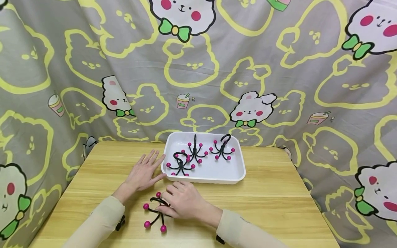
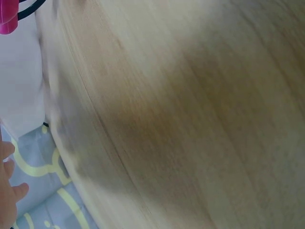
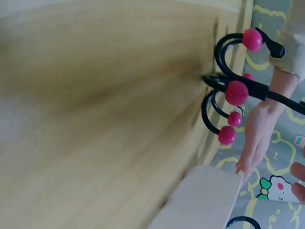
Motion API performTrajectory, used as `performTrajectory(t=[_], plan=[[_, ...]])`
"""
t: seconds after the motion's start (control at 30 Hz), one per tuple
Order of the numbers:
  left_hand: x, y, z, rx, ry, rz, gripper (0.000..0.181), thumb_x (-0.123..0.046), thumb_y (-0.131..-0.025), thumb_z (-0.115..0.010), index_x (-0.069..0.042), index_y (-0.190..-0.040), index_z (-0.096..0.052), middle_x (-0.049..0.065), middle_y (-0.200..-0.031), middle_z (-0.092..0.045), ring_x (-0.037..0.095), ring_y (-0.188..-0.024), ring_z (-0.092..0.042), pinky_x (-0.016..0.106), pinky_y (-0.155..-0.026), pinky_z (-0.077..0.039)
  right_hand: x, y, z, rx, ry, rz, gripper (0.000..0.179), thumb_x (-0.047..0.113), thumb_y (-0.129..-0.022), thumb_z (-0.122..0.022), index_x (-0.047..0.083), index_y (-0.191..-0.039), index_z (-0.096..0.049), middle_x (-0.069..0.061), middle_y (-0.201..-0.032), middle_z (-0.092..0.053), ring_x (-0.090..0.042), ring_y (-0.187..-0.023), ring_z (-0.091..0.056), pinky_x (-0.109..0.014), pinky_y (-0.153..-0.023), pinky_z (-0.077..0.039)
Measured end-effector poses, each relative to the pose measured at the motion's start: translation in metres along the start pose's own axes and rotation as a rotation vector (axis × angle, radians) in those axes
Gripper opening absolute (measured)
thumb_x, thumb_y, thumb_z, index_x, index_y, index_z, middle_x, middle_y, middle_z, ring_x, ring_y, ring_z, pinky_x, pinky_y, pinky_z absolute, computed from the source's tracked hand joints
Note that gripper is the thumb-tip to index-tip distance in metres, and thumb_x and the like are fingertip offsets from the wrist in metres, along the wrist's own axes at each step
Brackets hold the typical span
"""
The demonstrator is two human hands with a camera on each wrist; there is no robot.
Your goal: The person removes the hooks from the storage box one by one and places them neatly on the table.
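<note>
A black multi-arm hook hanger (image 1: 161, 215) with magenta ball tips stands on the table in front of me. My right hand (image 1: 186, 203) grips its upper hook; the right wrist view shows the hanger's stem (image 3: 255, 89) and curved arms, while the grip itself is mostly cut off. My left hand (image 1: 143, 174) lies with straight, spread fingers against the left side of a white tray (image 1: 214, 179). Inside the tray are three similar hangers: one at front left (image 1: 181, 165), one in the middle (image 1: 194, 151) and one at right (image 1: 222, 150).
The light wooden table (image 1: 263, 213) carries the tray near its far edge. A grey patterned curtain (image 1: 198, 96) hangs behind the table and along both sides. In the left wrist view, a magenta ball tip (image 2: 8, 21) shows at the top left corner.
</note>
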State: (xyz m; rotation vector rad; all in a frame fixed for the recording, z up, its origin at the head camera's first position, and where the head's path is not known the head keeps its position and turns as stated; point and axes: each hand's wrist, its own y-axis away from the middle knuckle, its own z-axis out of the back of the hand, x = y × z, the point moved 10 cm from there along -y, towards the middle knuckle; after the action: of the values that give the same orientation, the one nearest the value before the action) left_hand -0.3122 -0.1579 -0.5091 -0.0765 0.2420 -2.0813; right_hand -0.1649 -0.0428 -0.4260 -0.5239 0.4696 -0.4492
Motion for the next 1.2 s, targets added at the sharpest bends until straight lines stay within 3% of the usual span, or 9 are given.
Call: performTrajectory(t=[0.13, 0.37, 0.53, 0.73, 0.9, 1.2], plan=[[0.0, 0.0, 0.0, 0.001, 0.004, 0.002, 0.084, -0.065, -0.1, -0.055, -0.018, -0.166, -0.034, 0.02, -0.172, -0.033, 0.04, -0.162, -0.029, 0.062, -0.131, -0.029, -0.009, 0.0, 0.009, -0.006, -0.021, -0.018, 0.043, 0.065, -0.101, -0.053, 0.026, -0.1, -0.072, 0.014, -0.095, -0.073, -0.006, -0.089, -0.071, -0.02, -0.079, -0.059], [-0.001, -0.001, 0.001, 0.007, 0.002, 0.003, 0.084, -0.065, -0.1, -0.056, -0.02, -0.167, -0.032, 0.02, -0.171, -0.034, 0.039, -0.163, -0.028, 0.061, -0.131, -0.029, -0.031, 0.001, 0.022, -0.042, 0.002, -0.059, 0.047, 0.065, -0.102, -0.052, 0.024, -0.11, -0.075, 0.01, -0.1, -0.077, -0.008, -0.087, -0.073, -0.022, -0.079, -0.06], [0.0, -0.001, 0.0, 0.01, -0.002, 0.001, 0.084, -0.066, -0.101, -0.053, -0.019, -0.167, -0.033, 0.021, -0.171, -0.034, 0.04, -0.162, -0.028, 0.062, -0.131, -0.029, -0.049, 0.005, 0.022, -0.011, -0.023, -0.117, 0.049, 0.063, -0.103, -0.052, 0.022, -0.118, -0.075, 0.008, -0.102, -0.076, -0.011, -0.091, -0.073, -0.025, -0.083, -0.062], [0.0, -0.001, -0.001, 0.027, 0.004, 0.005, 0.084, -0.066, -0.101, -0.053, -0.02, -0.167, -0.031, 0.02, -0.172, -0.033, 0.039, -0.163, -0.026, 0.062, -0.132, -0.028, -0.067, 0.006, 0.025, -0.055, -0.009, -0.141, 0.046, 0.061, -0.097, -0.064, 0.02, -0.113, -0.076, 0.006, -0.098, -0.076, -0.01, -0.083, -0.073, -0.022, -0.073, -0.062], [0.0, 0.0, -0.001, 0.03, 0.006, 0.01, 0.084, -0.066, -0.101, -0.053, -0.02, -0.167, -0.031, 0.021, -0.172, -0.032, 0.039, -0.163, -0.026, 0.062, -0.131, -0.028, -0.083, 0.008, 0.023, -0.06, -0.017, -0.199, 0.043, 0.057, -0.095, -0.069, 0.018, -0.112, -0.076, 0.004, -0.095, -0.076, -0.012, -0.078, -0.073, -0.024, -0.067, -0.061], [-0.001, 0.001, 0.002, 0.007, 0.0, 0.005, 0.084, -0.067, -0.1, -0.053, -0.018, -0.166, -0.034, 0.022, -0.171, -0.034, 0.041, -0.161, -0.031, 0.063, -0.13, -0.03, -0.109, 0.012, 0.007, 0.015, -0.034, -0.355, 0.041, 0.054, -0.096, -0.07, 0.017, -0.114, -0.076, 0.002, -0.1, -0.077, -0.018, -0.084, -0.075, -0.028, -0.065, -0.062]])
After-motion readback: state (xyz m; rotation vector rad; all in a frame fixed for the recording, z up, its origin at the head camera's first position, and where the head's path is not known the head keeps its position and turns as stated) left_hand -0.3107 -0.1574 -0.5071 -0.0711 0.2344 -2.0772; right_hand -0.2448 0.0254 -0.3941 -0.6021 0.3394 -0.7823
